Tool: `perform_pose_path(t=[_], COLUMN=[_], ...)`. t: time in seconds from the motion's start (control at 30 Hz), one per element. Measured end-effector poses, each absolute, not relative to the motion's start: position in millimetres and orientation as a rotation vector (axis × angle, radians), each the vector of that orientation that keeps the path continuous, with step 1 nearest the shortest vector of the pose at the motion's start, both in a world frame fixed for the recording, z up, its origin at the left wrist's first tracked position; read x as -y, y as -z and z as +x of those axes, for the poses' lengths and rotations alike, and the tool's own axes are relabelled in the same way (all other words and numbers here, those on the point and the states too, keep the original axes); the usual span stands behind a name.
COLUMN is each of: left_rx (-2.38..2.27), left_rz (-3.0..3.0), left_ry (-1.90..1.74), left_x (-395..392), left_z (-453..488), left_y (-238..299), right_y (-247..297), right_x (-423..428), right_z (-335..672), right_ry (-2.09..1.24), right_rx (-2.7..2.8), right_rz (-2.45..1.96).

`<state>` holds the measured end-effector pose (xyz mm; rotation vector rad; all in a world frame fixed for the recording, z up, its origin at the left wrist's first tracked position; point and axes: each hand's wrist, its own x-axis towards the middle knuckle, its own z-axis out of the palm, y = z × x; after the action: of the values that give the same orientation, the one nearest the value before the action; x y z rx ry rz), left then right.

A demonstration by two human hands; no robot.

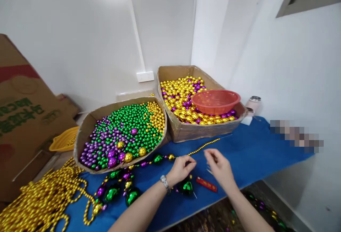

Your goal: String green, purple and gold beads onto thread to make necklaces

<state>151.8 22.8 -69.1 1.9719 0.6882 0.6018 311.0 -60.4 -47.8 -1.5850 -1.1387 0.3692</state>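
Note:
My left hand [181,170], with a watch on its wrist, pinches a bead strand [160,159] on the blue cloth [253,154]. That strand runs from large green, purple and gold beads on the left to a thin row of small gold beads [204,146] on the right. My right hand [220,166] hovers just right of the left hand with its fingers curled in a pinch; what they hold is too thin to make out. A red lighter [207,184] lies below the hands. Loose large green beads [186,187] sit by my left wrist.
A cardboard box of green, purple and gold beads [122,132] stands behind the hands. A second box of gold beads [186,100] carries a red plastic basin [215,101]. Heaped gold strands [45,196] lie at left, a yellow basket [64,139] beyond, and big cartons [21,118].

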Motion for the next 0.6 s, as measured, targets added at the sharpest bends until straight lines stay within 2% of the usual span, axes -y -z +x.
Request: perform_pose_path(t=[0.17,0.4,0.6], left_rx=[-0.601,-0.532,-0.56], left_rz=[2.036,2.073,1.921], left_ry=[-0.514,-0.442,-0.444], left_x=[-35,-47,-58], left_z=[157,159,150], left_y=[70,65,59], right_y=[47,77,90], right_x=[56,56,70], right_z=[375,435,486], right_ry=[-0.367,-0.38,-0.284], right_rx=[0.77,0.384,0.228], right_rz=[-1.626,-1.789,-1.998])
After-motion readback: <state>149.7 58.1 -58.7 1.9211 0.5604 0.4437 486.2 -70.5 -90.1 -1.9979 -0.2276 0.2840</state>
